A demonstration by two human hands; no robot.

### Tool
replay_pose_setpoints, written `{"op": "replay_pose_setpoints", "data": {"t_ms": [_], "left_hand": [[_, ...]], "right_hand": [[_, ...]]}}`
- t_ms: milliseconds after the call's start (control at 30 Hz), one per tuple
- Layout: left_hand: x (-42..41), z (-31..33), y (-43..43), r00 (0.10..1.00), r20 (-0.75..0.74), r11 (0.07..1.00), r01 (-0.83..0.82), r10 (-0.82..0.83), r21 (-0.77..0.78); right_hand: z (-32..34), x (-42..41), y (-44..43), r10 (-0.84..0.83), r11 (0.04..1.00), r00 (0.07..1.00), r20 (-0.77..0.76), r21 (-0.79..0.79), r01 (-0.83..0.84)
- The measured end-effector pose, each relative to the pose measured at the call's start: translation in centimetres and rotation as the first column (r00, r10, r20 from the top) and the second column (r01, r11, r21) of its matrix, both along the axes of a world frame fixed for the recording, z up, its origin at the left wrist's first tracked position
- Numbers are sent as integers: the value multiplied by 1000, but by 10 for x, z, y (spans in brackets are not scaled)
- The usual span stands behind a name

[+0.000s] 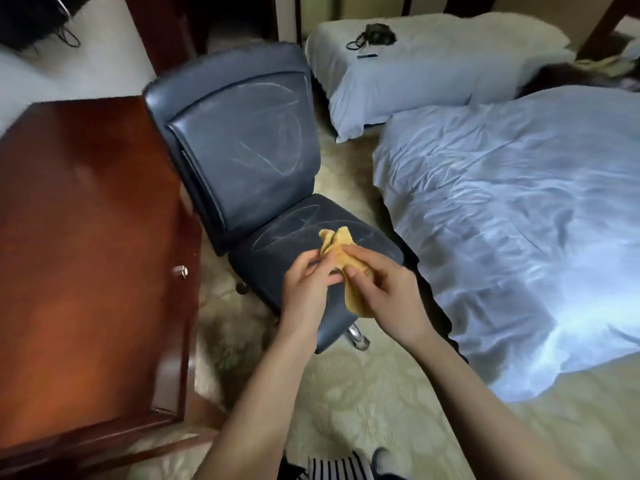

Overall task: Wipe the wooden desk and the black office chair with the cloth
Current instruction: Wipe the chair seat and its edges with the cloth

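Note:
A yellow cloth (337, 249) is bunched between both hands above the seat of the black office chair (242, 133). My left hand (306, 284) pinches the cloth's left side. My right hand (384, 289) grips it from the right, fingers curled round the fabric. Faint curved streaks show on the chair's backrest and seat. The wooden desk (83, 254), glossy reddish brown, stands to the left of the chair, its edge close against the backrest.
A bed with a pale blue rumpled cover (519, 220) lies on the right, close to the chair. Behind it a second bed (433, 71) carries a dark bag (377, 34). Patterned beige carpet (363, 393) covers the floor. A metal drawer knob (180, 271) sticks out of the desk's side.

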State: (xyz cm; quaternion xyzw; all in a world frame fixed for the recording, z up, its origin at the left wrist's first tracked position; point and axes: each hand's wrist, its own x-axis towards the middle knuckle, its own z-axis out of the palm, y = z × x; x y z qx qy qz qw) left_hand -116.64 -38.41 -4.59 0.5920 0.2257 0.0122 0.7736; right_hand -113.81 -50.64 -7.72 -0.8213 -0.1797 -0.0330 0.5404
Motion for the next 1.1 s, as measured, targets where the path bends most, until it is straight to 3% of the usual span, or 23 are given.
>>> {"op": "replay_pose_setpoints", "data": {"t_ms": [233, 467, 600, 800, 967, 1100], "left_hand": [[12, -8, -137, 997, -67, 990, 39, -49, -135], [42, -22, -181, 984, -156, 994, 77, -89, -80], [79, -33, -193, 974, -213, 991, 53, -78, -119], [155, -28, -199, 985, -153, 959, 28, -74, -281], [212, -17, -152, 991, -100, 933, -116, 86, -342], [214, -24, -110, 971, -68, 944, -241, 231, -224]], "right_hand": [[1, 17, -150, 57, 997, 996, -75, -55, -61], [-12, 34, -206, 82, 997, 971, -224, 32, -77], [-24, 61, -212, 58, 998, 974, -217, 20, -55], [-16, 136, -213, -12, 998, 956, -294, 48, 27], [-7, 213, -164, 104, 994, 957, -271, 48, -94], [-15, 245, -111, 274, 957, 926, -258, -17, -288]]}}
